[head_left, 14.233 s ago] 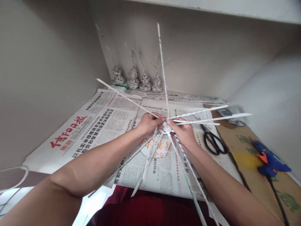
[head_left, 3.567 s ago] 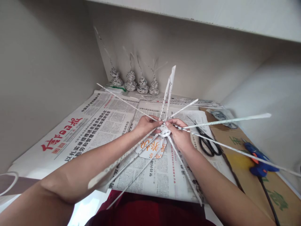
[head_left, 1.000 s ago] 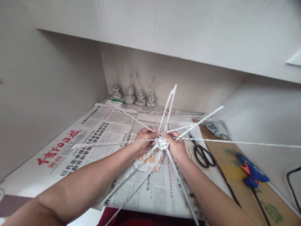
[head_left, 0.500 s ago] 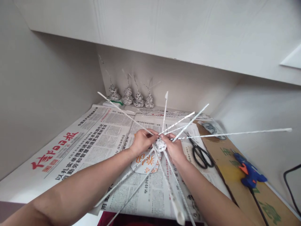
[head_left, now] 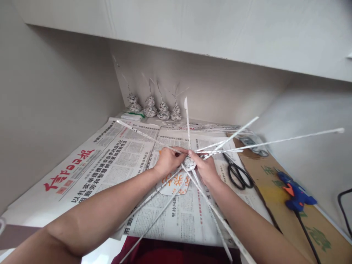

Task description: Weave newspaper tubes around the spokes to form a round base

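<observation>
Between my two hands is a small round woven piece made of rolled newspaper. Long paper sticks fan out from it on all sides, some toward the back wall and others toward my body. My left hand is closed, pinching its upper left rim. On the upper right, my right hand grips the rim with the thumb on top. The thumbs nearly meet at the far edge. A white paper piece with orange characters lies just below the weaving.
Newspaper sheets cover the table. Black scissors and a blue glue gun on cardboard lie at right. Several woven gourd shapes stand at the back beside loose paper sticks. A shelf overhangs the back.
The woven piece has turned or tilted slightly in my hands, so its sticks point differently; a front one swung right. Both hands still hold it. The camera view has shifted a little.
</observation>
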`<state>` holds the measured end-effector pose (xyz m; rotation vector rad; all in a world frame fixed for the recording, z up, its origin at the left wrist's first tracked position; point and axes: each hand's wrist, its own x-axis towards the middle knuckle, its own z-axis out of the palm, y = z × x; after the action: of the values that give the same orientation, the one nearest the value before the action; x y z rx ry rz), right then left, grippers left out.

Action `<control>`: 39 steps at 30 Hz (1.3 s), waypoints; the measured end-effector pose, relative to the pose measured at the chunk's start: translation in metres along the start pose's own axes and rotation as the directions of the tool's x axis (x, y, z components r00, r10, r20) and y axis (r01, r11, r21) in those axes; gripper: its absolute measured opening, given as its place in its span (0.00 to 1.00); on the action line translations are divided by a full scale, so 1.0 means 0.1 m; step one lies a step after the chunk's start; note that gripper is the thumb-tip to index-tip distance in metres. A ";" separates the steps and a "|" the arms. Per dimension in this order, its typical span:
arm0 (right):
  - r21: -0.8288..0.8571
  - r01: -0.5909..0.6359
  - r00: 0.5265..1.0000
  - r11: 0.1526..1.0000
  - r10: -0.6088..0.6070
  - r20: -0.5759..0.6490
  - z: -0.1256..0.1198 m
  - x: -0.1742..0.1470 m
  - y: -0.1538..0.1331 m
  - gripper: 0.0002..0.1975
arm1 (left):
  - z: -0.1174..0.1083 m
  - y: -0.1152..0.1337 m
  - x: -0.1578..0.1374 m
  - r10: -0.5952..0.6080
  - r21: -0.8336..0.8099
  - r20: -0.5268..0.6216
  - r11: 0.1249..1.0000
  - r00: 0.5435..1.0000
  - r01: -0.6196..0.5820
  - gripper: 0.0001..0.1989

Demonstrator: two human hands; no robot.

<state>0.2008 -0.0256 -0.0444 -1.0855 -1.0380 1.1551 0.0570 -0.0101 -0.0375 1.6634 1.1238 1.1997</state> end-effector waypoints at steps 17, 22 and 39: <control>0.008 -0.094 0.994 0.996 0.094 -0.054 -0.03 0.05 -0.20 0.11 | -0.01 0.02 0.08 -0.371 -0.581 0.226 0.691 0.901 0.430 0.19; -0.093 -0.023 0.999 0.995 0.020 -0.035 -0.06 0.07 -0.17 0.10 | -0.01 0.07 0.06 -0.395 -0.586 0.241 0.669 0.887 0.457 0.17; 0.016 -0.027 0.999 0.999 0.027 0.045 -0.08 0.08 -0.05 0.13 | -0.02 0.01 0.09 -0.383 -0.531 0.123 0.754 0.916 0.387 0.16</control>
<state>0.2104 -0.0185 -0.0400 -1.0672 -1.0496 1.2130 0.0566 -0.0017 -0.0332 0.9379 0.9386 1.1021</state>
